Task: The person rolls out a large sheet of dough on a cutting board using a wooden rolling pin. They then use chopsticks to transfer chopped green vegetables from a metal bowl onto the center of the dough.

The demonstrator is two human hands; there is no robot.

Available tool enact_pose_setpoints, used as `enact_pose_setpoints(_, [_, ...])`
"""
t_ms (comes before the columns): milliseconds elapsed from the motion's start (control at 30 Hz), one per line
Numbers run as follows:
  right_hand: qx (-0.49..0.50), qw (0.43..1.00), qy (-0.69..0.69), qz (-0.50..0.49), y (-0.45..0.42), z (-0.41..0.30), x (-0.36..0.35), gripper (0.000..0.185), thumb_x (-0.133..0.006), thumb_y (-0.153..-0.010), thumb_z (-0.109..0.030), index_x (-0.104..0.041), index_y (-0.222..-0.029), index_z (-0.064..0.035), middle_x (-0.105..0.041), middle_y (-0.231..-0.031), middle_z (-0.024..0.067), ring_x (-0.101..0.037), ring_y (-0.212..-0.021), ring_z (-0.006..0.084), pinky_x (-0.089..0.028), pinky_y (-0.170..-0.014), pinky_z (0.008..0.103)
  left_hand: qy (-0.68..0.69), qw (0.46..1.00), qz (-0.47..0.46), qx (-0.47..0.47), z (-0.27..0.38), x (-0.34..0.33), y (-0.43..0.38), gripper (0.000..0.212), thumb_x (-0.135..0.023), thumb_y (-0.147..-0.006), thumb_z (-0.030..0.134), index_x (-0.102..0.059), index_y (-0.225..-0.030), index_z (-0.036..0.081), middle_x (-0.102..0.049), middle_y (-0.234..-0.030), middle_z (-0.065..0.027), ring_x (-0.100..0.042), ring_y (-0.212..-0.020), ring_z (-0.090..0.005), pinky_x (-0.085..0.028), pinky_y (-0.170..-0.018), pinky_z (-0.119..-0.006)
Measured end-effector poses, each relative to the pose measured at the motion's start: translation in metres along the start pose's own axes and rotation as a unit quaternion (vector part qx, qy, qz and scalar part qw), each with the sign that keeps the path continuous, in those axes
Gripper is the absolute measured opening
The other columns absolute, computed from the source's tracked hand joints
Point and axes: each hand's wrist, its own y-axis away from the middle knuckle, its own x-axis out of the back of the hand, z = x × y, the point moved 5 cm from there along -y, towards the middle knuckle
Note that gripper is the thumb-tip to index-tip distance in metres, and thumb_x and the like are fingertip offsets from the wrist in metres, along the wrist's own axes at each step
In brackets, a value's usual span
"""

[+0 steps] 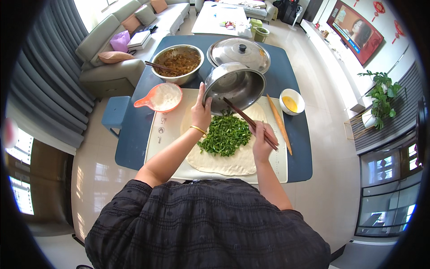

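Note:
My left hand [201, 112] grips the rim of a stainless steel bowl [240, 85], which is tilted on its side with its mouth towards me. A few green bits cling inside it. In my right hand [263, 139] is a pair of dark wooden chopsticks [245, 117], their tips at the bowl's lower rim. Below the bowl, chopped green leaves [226, 136] lie heaped on a wide sheet of rolled dough [221, 164]. The dough is spread over a pale silicone mat [161, 148] on the blue table [129, 151].
Behind stand a metal bowl of brown filling [181, 62] with chopsticks in it and a domed steel lid [231, 52]. An orange-rimmed scoop of flour [164, 97] is at left. At right are a tapered wooden rolling pin [279, 124] and a white bowl of beaten egg [290, 103].

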Motion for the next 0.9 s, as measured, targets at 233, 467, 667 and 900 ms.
enact_pose_setpoints(233, [0.039, 0.996, 0.079, 0.009, 0.008, 0.001, 0.006, 0.016, -0.054, -0.088, -0.009, -0.058, -0.083, 0.0061, -0.061, -0.075, 0.0096, -0.059, -0.066, 0.0138, -0.048, -0.062, 0.0244, -0.005, 0.999, 0.012, -0.039, 0.007, -0.001, -0.004, 0.058, -0.051, -0.088, 0.011, -0.025, -0.14, 0.019, -0.051, -0.124, -0.0132, -0.055, -0.105, -0.0312, -0.046, -0.082, -0.033])
enact_pose_setpoints(467, [0.038, 0.998, 0.05, 0.004, -0.002, 0.008, -0.006, 0.017, -0.054, -0.088, -0.01, -0.058, -0.081, 0.0046, -0.06, -0.072, 0.0081, -0.056, -0.066, 0.0123, -0.045, -0.059, 0.024, -0.019, 0.999, -0.034, -0.01, 0.013, -0.013, 0.008, 0.06, -0.051, -0.087, 0.009, -0.024, -0.14, 0.018, -0.05, -0.125, -0.0131, -0.055, -0.105, -0.03, -0.047, -0.081, -0.033])
enact_pose_setpoints(667, [0.015, 0.994, 0.106, 0.029, 0.011, -0.002, 0.01, 0.017, -0.052, -0.089, -0.009, -0.058, -0.083, 0.0059, -0.061, -0.074, 0.0092, -0.058, -0.067, 0.0123, -0.047, -0.061, 0.0226, -0.036, 0.99, 0.03, -0.13, 0.009, -0.006, 0.011, 0.061, -0.052, -0.086, 0.008, -0.024, -0.14, 0.018, -0.052, -0.122, -0.0141, -0.057, -0.1, -0.0319, -0.048, -0.077, -0.034])
enact_pose_setpoints(900, [0.089, 0.987, 0.134, 0.005, 0.012, 0.006, -0.001, 0.013, -0.054, -0.087, -0.006, -0.06, -0.079, 0.0033, -0.058, -0.066, 0.0098, -0.054, -0.055, 0.0154, -0.042, -0.051, 0.0258, -0.045, 0.997, -0.002, -0.055, 0.007, -0.012, 0.017, 0.059, -0.052, -0.087, 0.009, -0.026, -0.139, 0.017, -0.053, -0.121, -0.0149, -0.057, -0.101, -0.0312, -0.048, -0.079, -0.034])
